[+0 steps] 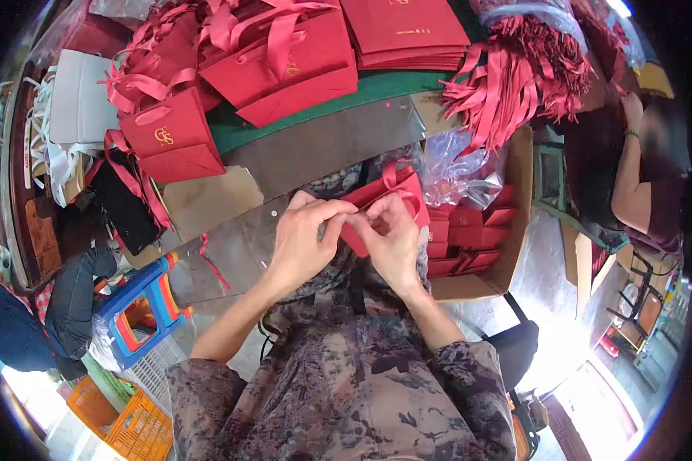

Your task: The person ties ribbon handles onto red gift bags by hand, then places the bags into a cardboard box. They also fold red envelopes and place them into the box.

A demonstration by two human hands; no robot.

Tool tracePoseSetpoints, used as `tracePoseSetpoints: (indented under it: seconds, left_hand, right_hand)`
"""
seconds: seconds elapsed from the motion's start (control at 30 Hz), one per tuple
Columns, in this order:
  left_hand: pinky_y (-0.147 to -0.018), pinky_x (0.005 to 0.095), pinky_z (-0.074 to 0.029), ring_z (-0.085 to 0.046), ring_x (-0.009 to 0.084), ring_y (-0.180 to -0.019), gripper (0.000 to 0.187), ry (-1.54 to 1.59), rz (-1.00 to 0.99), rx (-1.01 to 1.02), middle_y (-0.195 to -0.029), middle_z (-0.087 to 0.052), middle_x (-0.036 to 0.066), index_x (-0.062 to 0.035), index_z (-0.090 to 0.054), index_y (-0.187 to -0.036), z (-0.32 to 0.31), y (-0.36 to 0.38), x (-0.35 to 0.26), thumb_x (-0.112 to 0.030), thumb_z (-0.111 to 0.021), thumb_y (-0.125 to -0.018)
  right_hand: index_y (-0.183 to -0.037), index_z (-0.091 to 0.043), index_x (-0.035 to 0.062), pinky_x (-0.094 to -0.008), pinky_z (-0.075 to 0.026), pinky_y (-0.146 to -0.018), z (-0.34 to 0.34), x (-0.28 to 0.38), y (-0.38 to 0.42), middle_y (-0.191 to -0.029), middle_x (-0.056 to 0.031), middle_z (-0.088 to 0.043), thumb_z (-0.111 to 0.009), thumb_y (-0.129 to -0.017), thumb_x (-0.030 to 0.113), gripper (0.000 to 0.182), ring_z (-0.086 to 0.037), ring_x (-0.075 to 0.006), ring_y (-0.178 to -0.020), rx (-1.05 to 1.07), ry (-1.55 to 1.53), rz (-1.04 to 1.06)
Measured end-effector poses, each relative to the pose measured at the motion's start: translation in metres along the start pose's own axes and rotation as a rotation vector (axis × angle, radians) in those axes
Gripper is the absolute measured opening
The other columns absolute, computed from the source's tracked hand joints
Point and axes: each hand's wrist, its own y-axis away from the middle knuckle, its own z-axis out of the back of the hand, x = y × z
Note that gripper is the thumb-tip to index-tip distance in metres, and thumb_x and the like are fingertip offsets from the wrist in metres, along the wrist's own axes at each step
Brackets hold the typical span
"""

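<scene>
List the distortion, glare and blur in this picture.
Head view: strong fisheye curving, dark rounded edges. Head view: floor blown out white at lower right, glints on the clear plastic bag. Head view: smudged patch over the co-worker at far right; left hand and right hand fairly sharp.

Observed one small red bag (373,188), smooth-faced, fitted with a red ribbon (392,175) looped above the upper edge. Held tilted, off the flat, between left hand (304,234) and right hand (393,234), pinched near the middle by meeting fingertips. Positioned over the lap, near the table (323,127). Partly covered by fingers; contents not determinable.
</scene>
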Motion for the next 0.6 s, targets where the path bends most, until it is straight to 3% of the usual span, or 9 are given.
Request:
tracePoseSetpoints:
  seconds: [0.1, 0.17, 0.23, 0.3, 0.4, 0.47, 0.53, 0.6]
  left_hand:
    - [-0.075, 0.0361, -0.049, -0.058, 0.0244, -0.082, 0.016, 0.030, -0.034, 0.013, -0.090, -0.074, 0.006, -0.0098, -0.075, -0.097, -0.005, -0.001, 0.005, -0.009, -0.073, -0.082]
    - [-0.075, 0.0360, -0.049, -0.058, 0.0245, -0.082, 0.015, 0.026, -0.047, 0.032, -0.091, -0.074, 0.005, -0.0099, -0.074, -0.096, -0.010, 0.004, 0.007, -0.010, -0.075, -0.081]
    - [-0.077, 0.0387, -0.048, -0.057, 0.0271, -0.083, 0.015, -0.007, -0.064, -0.001, -0.077, -0.069, 0.005, -0.0111, -0.071, -0.091, -0.021, 0.006, 0.009, -0.014, -0.077, -0.078]
    - [-0.077, 0.0377, -0.049, -0.058, 0.0258, -0.085, 0.018, 0.008, -0.095, -0.027, -0.076, -0.067, 0.004, -0.0118, -0.073, -0.092, -0.030, 0.010, 0.007, -0.013, -0.078, -0.075]
    - [-0.075, 0.0346, -0.049, -0.059, 0.0219, -0.085, 0.021, -0.085, -0.419, -0.160, -0.090, -0.066, 0.000, -0.0113, -0.074, -0.093, -0.036, 0.016, 0.004, -0.008, -0.073, -0.072]
    - [-0.073, 0.0348, -0.049, -0.059, 0.0221, -0.083, 0.023, -0.104, -0.486, -0.158, -0.089, -0.066, 0.000, -0.0117, -0.075, -0.093, -0.033, 0.018, 0.003, -0.007, -0.074, -0.070]
    - [-0.070, 0.0353, -0.049, -0.060, 0.0217, -0.080, 0.028, -0.142, -0.568, -0.163, -0.090, -0.065, 0.000, -0.0136, -0.076, -0.093, -0.029, 0.019, 0.005, -0.007, -0.073, -0.066]
    - [-0.071, 0.0348, -0.050, -0.060, 0.0213, -0.083, 0.026, -0.156, -0.585, -0.150, -0.091, -0.064, 0.000, -0.0126, -0.076, -0.095, -0.026, 0.019, 0.007, -0.009, -0.072, -0.069]
  right_hand:
    - [-0.106, -0.061, -0.0016, -0.0265, -0.056, -0.071, 0.007, 0.007, 0.005, -0.087, -0.0069, -0.069, -0.070, -0.090, 0.003, 0.018, -0.068, -0.0140, -0.080, 0.055, 0.172, 0.133]
    - [-0.105, -0.063, -0.0016, -0.0274, -0.056, -0.071, 0.025, 0.035, 0.009, -0.089, -0.0099, -0.069, -0.069, -0.091, 0.003, 0.016, -0.069, -0.0151, -0.082, 0.121, 0.241, 0.201]
    - [-0.102, -0.066, -0.0004, -0.0289, -0.055, -0.067, 0.041, 0.052, 0.007, -0.091, -0.0118, -0.069, -0.068, -0.090, 0.002, 0.012, -0.069, -0.0173, -0.081, 0.086, 0.435, 0.336]
    - [-0.099, -0.069, 0.0019, -0.0359, -0.052, -0.068, 0.051, 0.068, -0.008, -0.085, -0.0120, -0.066, -0.068, -0.086, 0.001, 0.013, -0.066, -0.0288, -0.077, 0.066, 0.577, 0.531]
    - [-0.096, -0.070, 0.0036, -0.0398, -0.050, -0.074, 0.060, 0.062, -0.029, -0.083, -0.0111, -0.064, -0.068, -0.084, 0.005, 0.012, -0.062, -0.0315, -0.081, 0.226, 0.729, 0.572]
    - [-0.092, -0.071, 0.0054, -0.0409, -0.048, -0.077, 0.064, 0.055, -0.040, -0.083, -0.0093, -0.064, -0.069, -0.083, 0.011, 0.011, -0.059, -0.0303, -0.084, 0.530, 0.769, 0.552]
    - [-0.092, -0.071, 0.0059, -0.0404, -0.048, -0.077, 0.064, 0.054, -0.043, -0.083, -0.0087, -0.064, -0.070, -0.083, 0.012, 0.011, -0.058, -0.0296, -0.085, 0.553, 0.714, 0.543]
    - [-0.091, -0.072, 0.0070, -0.0398, -0.047, -0.076, 0.064, 0.052, -0.046, -0.084, -0.0070, -0.065, -0.071, -0.082, 0.013, 0.011, -0.057, -0.0280, -0.086, 0.587, 0.656, 0.527]
